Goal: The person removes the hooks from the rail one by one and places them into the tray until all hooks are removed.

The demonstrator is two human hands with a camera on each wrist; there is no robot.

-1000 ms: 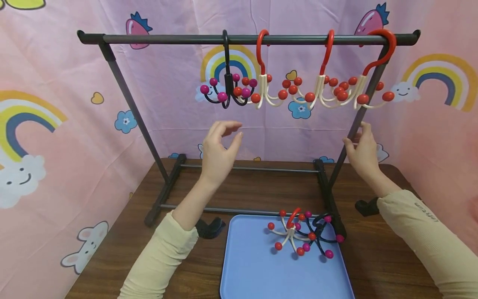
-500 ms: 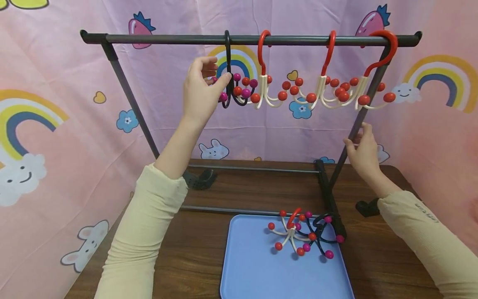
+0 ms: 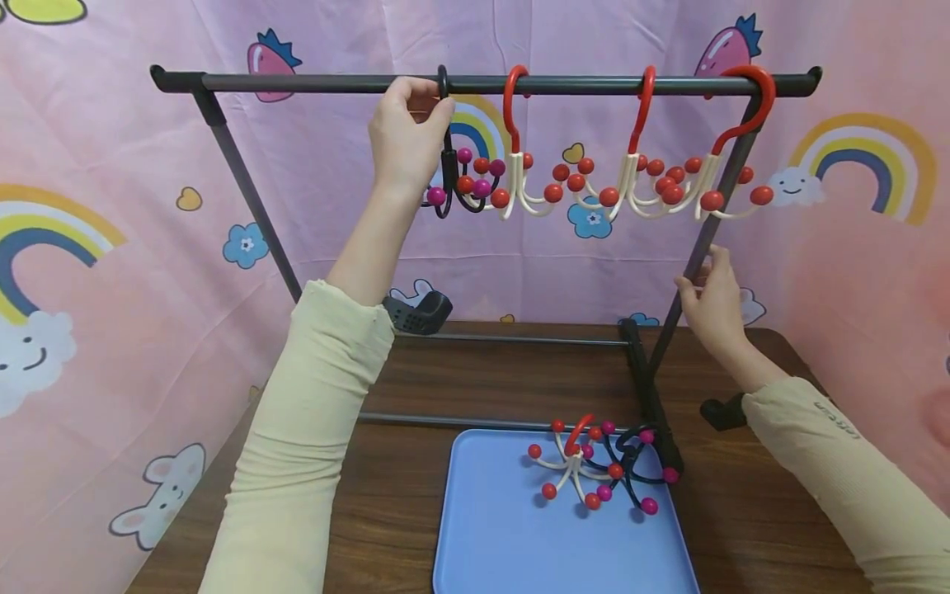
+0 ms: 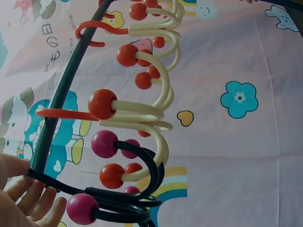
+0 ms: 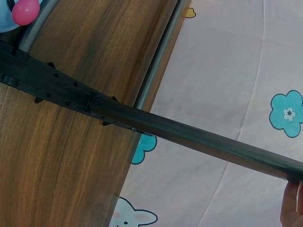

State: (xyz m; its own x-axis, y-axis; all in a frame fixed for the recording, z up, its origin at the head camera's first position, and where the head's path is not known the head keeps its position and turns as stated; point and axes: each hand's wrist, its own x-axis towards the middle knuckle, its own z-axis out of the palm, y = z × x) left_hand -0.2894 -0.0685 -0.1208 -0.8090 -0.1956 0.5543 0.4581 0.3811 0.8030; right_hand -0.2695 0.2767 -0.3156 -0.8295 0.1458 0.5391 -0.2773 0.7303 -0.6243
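Note:
My left hand (image 3: 408, 136) is raised to the top bar, its thumb and fingers pinching the stem of a black claw-shaped hanger (image 3: 449, 173) with magenta ball tips. The hanger's hook loops over the dark bar (image 4: 71, 90) of the garment rack. Lower on the right, my right hand (image 3: 712, 305) holds the rack's slanted post (image 5: 199, 137), thumb on one side and fingers on the other. Along the bar to the right hang three cream hangers with red hooks and red balls: one (image 3: 515, 177) beside the black one, another (image 3: 631, 177), and the last (image 3: 708, 186) at the right post.
A blue tray (image 3: 497, 528) lies on the wooden table (image 3: 393, 495) at the front. Toward its back right sit a cream-and-red hanger (image 3: 573, 466) and a black-and-magenta one (image 3: 629, 462). The rack's foot (image 3: 653, 404) stands beside the tray. A patterned cloth (image 3: 349, 206) hangs behind.
My left hand has risen from below the hangers to the bar and now pinches the black hanger below its hook. The right hand stays on the post.

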